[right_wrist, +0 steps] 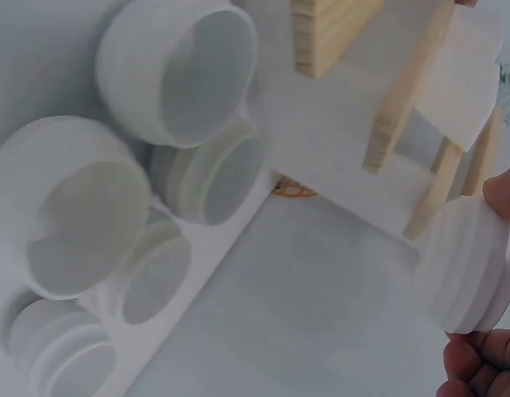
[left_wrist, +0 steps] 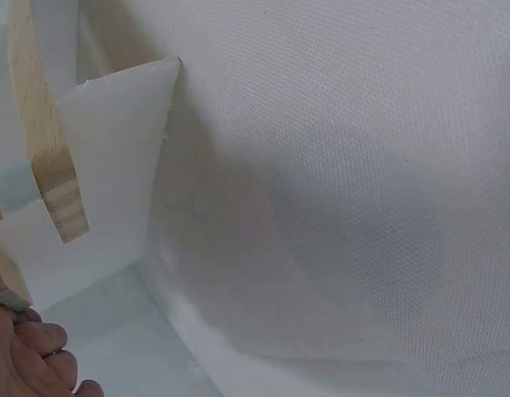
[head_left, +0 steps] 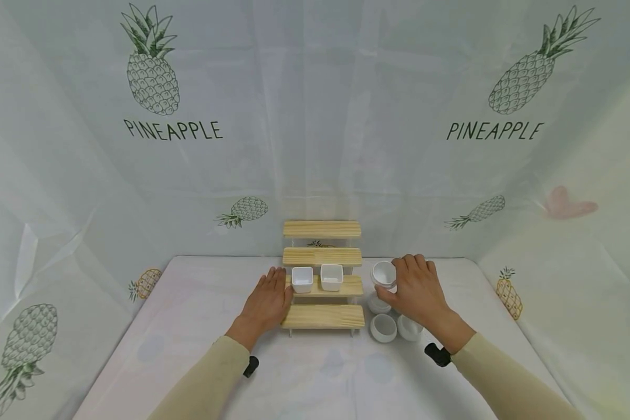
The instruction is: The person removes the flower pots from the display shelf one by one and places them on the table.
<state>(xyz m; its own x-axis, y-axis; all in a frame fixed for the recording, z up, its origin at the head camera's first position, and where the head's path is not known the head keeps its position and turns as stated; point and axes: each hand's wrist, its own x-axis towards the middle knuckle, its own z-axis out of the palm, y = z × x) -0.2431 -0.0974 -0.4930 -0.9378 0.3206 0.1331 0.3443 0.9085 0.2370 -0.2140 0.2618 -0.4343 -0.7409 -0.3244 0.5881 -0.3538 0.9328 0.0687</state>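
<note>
A wooden tiered stand (head_left: 322, 317) with white side supports stands in the middle of the table. On its second board from the bottom sit a white square cup (head_left: 302, 280) and another white square cup (head_left: 332, 277), side by side. My left hand (head_left: 266, 300) rests along the stand's left side, fingers extended against the board end. To the right of the stand, my right hand (head_left: 417, 289) pinches a small white round bowl (right_wrist: 461, 265) with ridged sides between thumb and fingers. It is raised above the other round bowls, its hollow tilted toward the head camera.
Several white round bowls stand on the table right of the stand, among them a front-left bowl (head_left: 383, 328) and a front-right bowl (head_left: 410, 328). A white pineapple-print cloth (head_left: 322, 146) rises behind the table and at both sides.
</note>
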